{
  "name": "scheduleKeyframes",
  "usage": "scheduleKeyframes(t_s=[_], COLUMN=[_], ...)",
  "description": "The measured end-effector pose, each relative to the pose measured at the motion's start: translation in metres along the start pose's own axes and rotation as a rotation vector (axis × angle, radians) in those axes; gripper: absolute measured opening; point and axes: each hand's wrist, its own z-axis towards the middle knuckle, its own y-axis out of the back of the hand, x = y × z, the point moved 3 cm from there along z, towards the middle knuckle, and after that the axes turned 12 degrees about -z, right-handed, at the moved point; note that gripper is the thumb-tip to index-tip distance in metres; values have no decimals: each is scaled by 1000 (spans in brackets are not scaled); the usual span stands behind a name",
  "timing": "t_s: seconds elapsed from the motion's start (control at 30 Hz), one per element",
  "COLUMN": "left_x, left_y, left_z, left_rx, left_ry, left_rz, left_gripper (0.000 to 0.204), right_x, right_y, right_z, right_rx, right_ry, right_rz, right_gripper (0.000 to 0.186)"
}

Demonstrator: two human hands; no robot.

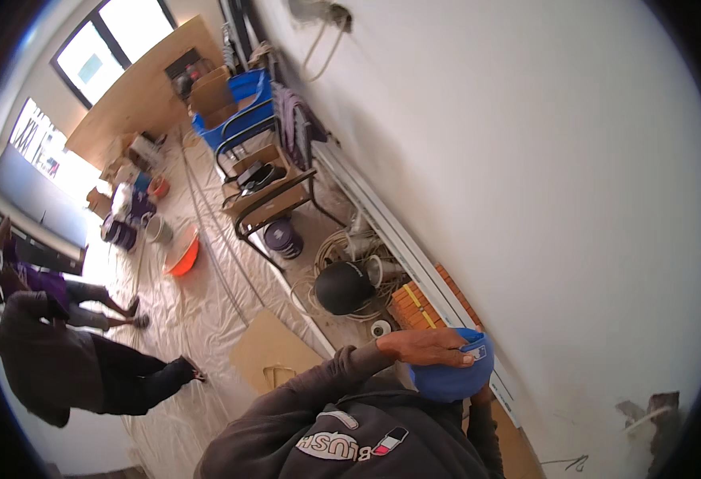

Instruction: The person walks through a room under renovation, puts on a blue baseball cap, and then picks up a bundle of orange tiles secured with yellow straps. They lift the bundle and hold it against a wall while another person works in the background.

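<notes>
My left hand (430, 347) grips a blue fabric cap (446, 375) with a small white patch, its thumb and fingers lying over the front, at the lower right. My right hand (482, 391) is mostly hidden behind the cap, with only a little skin showing below it; its fingers cannot be made out. Just behind the cap are long white strips (418, 283) along the wall and an orange slatted stack (414, 311).
Two people (55, 359) (39, 279) stand at left on plastic sheeting (150, 311). Near the wall are a black metal chair (246, 223) with a box, blue bins (246, 120), coiled hose, a black rounded object (342, 287) and buckets (282, 238). A cardboard sheet (262, 343) lies beside me.
</notes>
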Motion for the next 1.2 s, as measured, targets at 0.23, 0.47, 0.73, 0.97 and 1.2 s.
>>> scheduleKeyframes(t_s=[0.23, 0.47, 0.73, 0.97, 1.2], left_x=[19, 7, 43, 166, 435], left_y=[7, 17, 49, 84, 13], left_z=[-19, -44, -65, -104, -180], left_rx=[-146, -152, -409, -837, -984], left_ry=[-54, -139, -414, -186, 324], left_rz=[-226, -528, -969, -1045, -410], left_gripper=[59, 47, 44, 64, 43], right_x=[12, 11, 23, 16, 25], right_y=[-42, -83, -106, -67, -66], right_z=[12, 10, -3, 5, -7], right_rx=[177, 402, 585, 615, 395], right_ry=[33, 17, -89, -437, -418], right_rz=[-167, -276, -257, 166, 156], right_gripper=[43, 44, 46, 67, 56])
